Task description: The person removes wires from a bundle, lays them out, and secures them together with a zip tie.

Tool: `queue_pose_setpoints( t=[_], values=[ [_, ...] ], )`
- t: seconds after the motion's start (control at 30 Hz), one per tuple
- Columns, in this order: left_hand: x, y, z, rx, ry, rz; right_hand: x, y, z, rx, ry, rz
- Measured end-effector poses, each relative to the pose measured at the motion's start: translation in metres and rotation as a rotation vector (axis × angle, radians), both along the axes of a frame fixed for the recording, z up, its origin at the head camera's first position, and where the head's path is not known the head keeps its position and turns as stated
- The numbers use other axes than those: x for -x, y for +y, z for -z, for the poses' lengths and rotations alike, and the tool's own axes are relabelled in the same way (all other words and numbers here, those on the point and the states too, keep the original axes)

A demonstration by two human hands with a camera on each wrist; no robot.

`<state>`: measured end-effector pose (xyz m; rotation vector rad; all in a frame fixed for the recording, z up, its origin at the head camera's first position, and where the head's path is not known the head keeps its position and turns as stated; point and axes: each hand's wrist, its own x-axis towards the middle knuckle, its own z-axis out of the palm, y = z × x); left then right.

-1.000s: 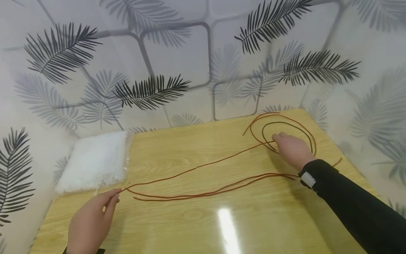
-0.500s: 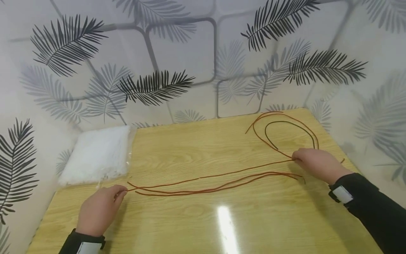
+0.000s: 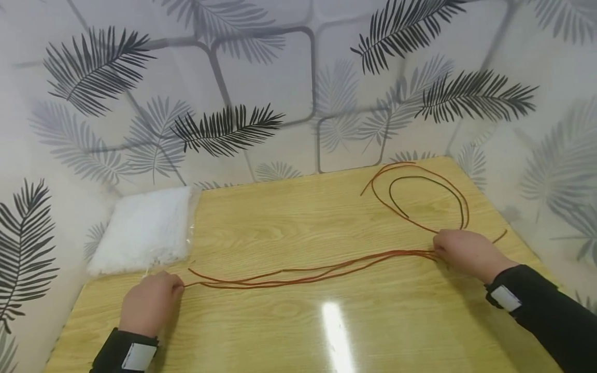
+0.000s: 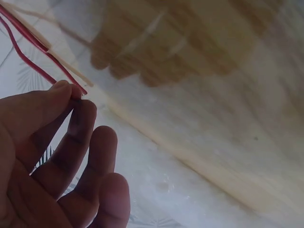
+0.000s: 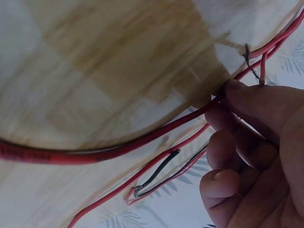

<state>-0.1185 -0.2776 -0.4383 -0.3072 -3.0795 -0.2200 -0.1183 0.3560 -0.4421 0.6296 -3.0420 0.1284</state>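
In the head view, several red wires (image 3: 392, 253) lie lengthwise across the wooden table in a loose, nearly parallel row. My left hand (image 3: 149, 304) pinches the left end of one red wire (image 4: 31, 64) between thumb and fingertip, its other fingers loosely bent. At the right, my right hand (image 3: 471, 252) pinches red wire (image 5: 128, 148) between thumb and index finger, close to the other wires' ends. How many strands lie in that pinch is hidden. Just beyond this hand, a black wire (image 3: 415, 177) curves inside a larger loop of red wire (image 3: 373, 189).
A clear bag (image 3: 142, 230) of white contents lies at the table's back left. The wooden table (image 3: 261, 331) meets a leaf-patterned wall (image 3: 289, 145) behind. One red wire end (image 3: 501, 235) sticks out past the right hand, near the table's right edge.
My right hand has moved right and toward the front, drawing a red wire from the loop down beside the other wires. The left hand keeps its pinch and has shifted slightly right.
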Motion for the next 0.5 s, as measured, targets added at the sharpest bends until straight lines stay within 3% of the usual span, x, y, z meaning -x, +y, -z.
queue_pose_setpoints(
  t=[0.2, 0.37, 0.5],
  values=[
    [0.0024, 0.0012, 0.0050, -0.002, 0.007, 0.029, -0.0006, 0.0034, 0.0025, -0.007, 0.011, -0.016],
    [0.0004, 0.0023, 0.0084, 0.005, 0.024, 0.033, -0.0045, 0.0043, 0.0002, 0.033, -0.033, -0.018],
    [-0.0017, 0.0050, 0.0068, 0.010, 0.071, 0.054, -0.0061, 0.0040, -0.0048, 0.062, -0.076, 0.035]
  ],
)
